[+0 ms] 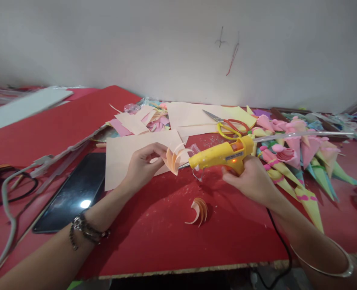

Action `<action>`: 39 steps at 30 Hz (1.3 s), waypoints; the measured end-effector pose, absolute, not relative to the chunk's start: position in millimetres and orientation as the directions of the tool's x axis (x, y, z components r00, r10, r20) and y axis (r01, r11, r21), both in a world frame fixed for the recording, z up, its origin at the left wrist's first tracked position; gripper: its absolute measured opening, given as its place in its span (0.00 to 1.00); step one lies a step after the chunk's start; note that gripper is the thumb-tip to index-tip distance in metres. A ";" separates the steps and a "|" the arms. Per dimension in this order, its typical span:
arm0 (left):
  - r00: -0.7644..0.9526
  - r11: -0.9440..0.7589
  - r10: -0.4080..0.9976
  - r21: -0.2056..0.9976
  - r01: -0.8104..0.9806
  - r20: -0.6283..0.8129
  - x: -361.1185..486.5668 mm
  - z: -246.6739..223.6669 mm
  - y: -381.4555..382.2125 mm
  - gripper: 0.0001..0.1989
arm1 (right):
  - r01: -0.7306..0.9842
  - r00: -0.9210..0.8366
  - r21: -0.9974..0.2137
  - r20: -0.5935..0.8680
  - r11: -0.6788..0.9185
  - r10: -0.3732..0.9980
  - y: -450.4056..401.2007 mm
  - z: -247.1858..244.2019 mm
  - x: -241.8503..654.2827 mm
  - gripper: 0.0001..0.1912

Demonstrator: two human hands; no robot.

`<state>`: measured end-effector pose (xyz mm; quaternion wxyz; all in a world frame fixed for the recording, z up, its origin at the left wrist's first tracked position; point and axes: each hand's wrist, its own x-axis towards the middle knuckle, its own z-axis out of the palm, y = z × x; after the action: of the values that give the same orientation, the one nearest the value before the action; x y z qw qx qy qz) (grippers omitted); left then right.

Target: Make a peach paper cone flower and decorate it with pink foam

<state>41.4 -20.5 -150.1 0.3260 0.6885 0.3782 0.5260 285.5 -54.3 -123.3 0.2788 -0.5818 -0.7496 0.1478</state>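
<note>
My left hand (pixel 146 163) pinches a fanned, curled peach paper piece (pixel 173 160) between thumb and fingers. Wrapped round the handle of a yellow hot glue gun (pixel 217 155), my right hand (pixel 252 179) holds it level, with an orange light lit on its side. The gun's metal nozzle points left and meets or nearly meets the paper piece; I cannot tell whether they touch. A clear glue stick (pixel 302 134) juts from the gun's back. Below, a second curled peach paper piece (pixel 200 211) lies on the red tabletop (pixel 166 245).
Scissors (pixel 227 123) with red and yellow handles lie on cream paper sheets (pixel 193 114). Pink and green paper cones (pixel 299 157) crowd the right side. At left are a dark phone (pixel 74 197) and a white cable (pixel 7 225). Paper scraps (pixel 145 119) pile near the wall.
</note>
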 end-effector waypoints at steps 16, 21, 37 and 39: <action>0.185 -0.506 0.858 0.851 0.140 0.479 41.7 -150.1 -21.1 0.06 | 0.809 -0.166 -0.517 0.257 0.280 0.952 -51.4 -124.6 286.3 0.04; 0.173 -0.473 0.878 0.865 0.166 0.447 42.9 -148.0 -21.8 0.07 | 0.802 -0.173 -0.522 0.260 0.289 0.950 -50.3 -124.3 285.8 0.05; 0.186 -0.474 0.875 0.868 0.146 0.447 42.3 -148.1 -23.1 0.07 | 0.822 -0.148 -0.504 0.259 0.264 0.955 -47.6 -126.0 286.3 0.07; 0.180 -0.469 0.879 0.869 0.156 0.442 42.4 -147.8 -22.6 0.08 | 0.823 -0.147 -0.503 0.258 0.262 0.955 -47.1 -126.2 286.5 0.06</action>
<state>42.4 -22.6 -147.8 0.3497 0.6837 0.3783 0.5168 286.5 -47.1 -126.2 0.2696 -0.5949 -0.7473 0.1221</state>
